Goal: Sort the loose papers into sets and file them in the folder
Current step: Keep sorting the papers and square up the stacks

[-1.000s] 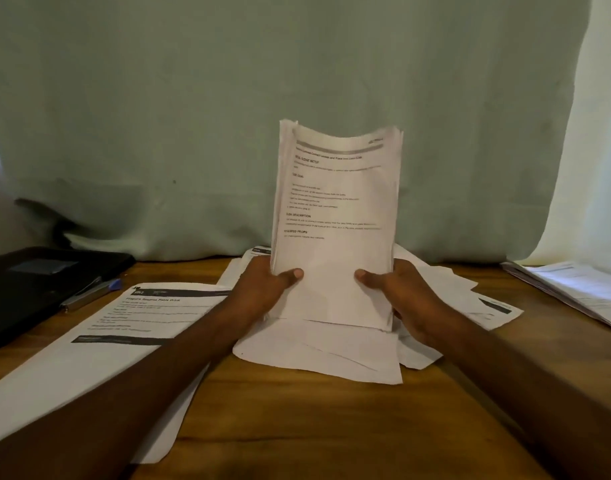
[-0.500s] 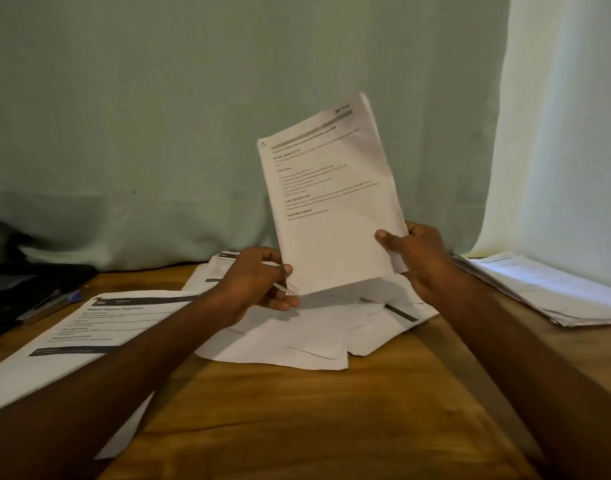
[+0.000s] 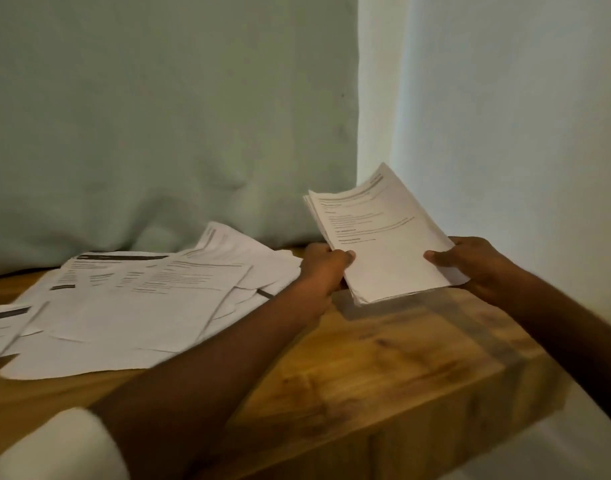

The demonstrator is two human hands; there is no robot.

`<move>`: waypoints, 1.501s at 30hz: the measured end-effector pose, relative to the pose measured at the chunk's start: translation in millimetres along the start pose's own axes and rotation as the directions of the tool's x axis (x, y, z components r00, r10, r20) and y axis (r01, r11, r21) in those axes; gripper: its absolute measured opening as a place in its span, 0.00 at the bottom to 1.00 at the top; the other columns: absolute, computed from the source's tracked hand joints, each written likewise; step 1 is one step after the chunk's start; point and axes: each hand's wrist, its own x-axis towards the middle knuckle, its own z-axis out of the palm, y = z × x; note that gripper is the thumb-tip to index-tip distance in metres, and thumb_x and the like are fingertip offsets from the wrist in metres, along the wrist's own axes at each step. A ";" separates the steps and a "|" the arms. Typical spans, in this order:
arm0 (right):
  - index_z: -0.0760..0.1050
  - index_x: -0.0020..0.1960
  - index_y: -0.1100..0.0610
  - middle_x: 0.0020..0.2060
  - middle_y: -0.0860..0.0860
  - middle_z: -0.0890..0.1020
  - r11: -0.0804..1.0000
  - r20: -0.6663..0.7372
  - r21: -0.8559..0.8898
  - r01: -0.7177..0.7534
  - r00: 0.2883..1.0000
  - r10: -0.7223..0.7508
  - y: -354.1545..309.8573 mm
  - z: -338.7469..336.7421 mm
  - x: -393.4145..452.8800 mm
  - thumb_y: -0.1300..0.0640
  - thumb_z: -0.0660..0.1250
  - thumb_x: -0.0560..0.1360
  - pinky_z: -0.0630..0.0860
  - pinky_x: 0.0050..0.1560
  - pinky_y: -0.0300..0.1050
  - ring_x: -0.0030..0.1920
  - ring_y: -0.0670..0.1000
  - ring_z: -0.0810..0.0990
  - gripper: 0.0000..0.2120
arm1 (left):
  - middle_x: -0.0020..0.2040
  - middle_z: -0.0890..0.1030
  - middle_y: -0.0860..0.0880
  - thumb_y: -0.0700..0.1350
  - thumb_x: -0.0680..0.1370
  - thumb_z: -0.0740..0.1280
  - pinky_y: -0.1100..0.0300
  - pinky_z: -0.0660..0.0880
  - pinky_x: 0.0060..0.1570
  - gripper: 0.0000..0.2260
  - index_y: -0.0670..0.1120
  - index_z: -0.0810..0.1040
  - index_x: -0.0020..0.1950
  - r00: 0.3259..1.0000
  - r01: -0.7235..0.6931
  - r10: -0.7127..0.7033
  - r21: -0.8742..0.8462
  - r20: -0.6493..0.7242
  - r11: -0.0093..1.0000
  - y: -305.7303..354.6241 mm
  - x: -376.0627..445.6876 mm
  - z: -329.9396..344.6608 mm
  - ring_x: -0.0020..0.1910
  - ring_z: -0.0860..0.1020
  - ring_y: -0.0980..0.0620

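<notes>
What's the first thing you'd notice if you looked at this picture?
Two hands, the left hand and the right hand, grip a stack of printed papers above the right end of the wooden table. To the left, loose papers lie spread out messily.

Both my bare forearms reach forward and rightward, roughly parallel, left one crossing lower middle of view. My left hand curls at left edge of white printed paper stack, thumb on top, fingers underneath. My right hand grips stack's right edge same way, thumb tip on top sheet, fingers hidden below. White sleeve bunched at left upper arm. Wrists straight, hands level.
</notes>
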 end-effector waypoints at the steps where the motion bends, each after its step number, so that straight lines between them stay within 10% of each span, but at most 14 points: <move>1: 0.74 0.67 0.65 0.58 0.61 0.80 0.999 -0.024 -0.033 -0.010 1.000 0.010 2.0 -14.8 3.4 0.65 0.75 0.73 0.81 0.52 0.60 0.57 0.65 0.80 0.23 | 0.63 0.83 0.45 0.38 0.81 0.69 0.47 0.81 0.58 0.14 0.43 0.79 0.67 1.000 0.009 -0.009 0.000 0.001 1.000 -7.3 6.9 17.6 0.58 0.83 0.43; 9: 0.72 0.71 0.64 0.61 0.60 0.78 0.970 -0.104 -0.240 -0.032 0.995 0.007 32.7 -75.5 49.4 0.63 0.74 0.75 0.80 0.58 0.62 0.60 0.65 0.76 0.26 | 0.65 0.81 0.45 0.43 0.79 0.71 0.62 0.77 0.46 0.16 0.45 0.74 0.66 0.971 -0.159 0.224 0.471 -0.085 0.867 -55.8 56.6 100.5 0.62 0.81 0.45; 13: 0.75 0.69 0.63 0.60 0.59 0.79 0.982 -0.170 -0.186 -0.005 0.985 -0.027 41.1 -79.8 72.0 0.67 0.76 0.72 0.79 0.51 0.56 0.58 0.62 0.78 0.26 | 0.63 0.80 0.44 0.44 0.80 0.70 0.55 0.75 0.57 0.23 0.47 0.68 0.73 0.953 -0.238 0.301 0.598 -0.007 0.766 -62.0 70.6 109.7 0.61 0.79 0.44; 19: 0.82 0.62 0.56 0.57 0.57 0.82 0.998 -0.379 0.012 0.069 0.923 -0.060 72.0 -81.2 98.9 0.69 0.77 0.68 0.81 0.49 0.51 0.52 0.58 0.81 0.23 | 0.52 0.83 0.49 0.45 0.79 0.71 0.57 0.79 0.48 0.07 0.46 0.82 0.56 0.967 -0.224 0.251 0.644 0.051 0.732 -74.2 87.6 112.4 0.52 0.82 0.49; 34: 0.82 0.63 0.54 0.57 0.57 0.81 0.961 -0.375 0.264 0.082 0.927 0.024 84.0 -82.1 113.3 0.72 0.74 0.71 0.84 0.54 0.55 0.53 0.59 0.81 0.24 | 0.67 0.78 0.44 0.45 0.80 0.59 0.49 0.75 0.61 0.18 0.45 0.73 0.69 0.980 -0.027 0.172 0.795 -0.098 0.606 -65.6 102.4 111.5 0.65 0.74 0.41; 45: 0.81 0.63 0.53 0.62 0.56 0.78 0.992 -0.348 0.097 0.084 0.936 -0.045 91.2 -80.2 126.0 0.71 0.75 0.71 0.82 0.54 0.51 0.58 0.60 0.78 0.24 | 0.73 0.70 0.44 0.47 0.82 0.59 0.49 0.70 0.66 0.18 0.45 0.74 0.70 0.979 0.054 0.137 0.846 -0.149 0.530 -65.4 113.7 110.3 0.70 0.69 0.43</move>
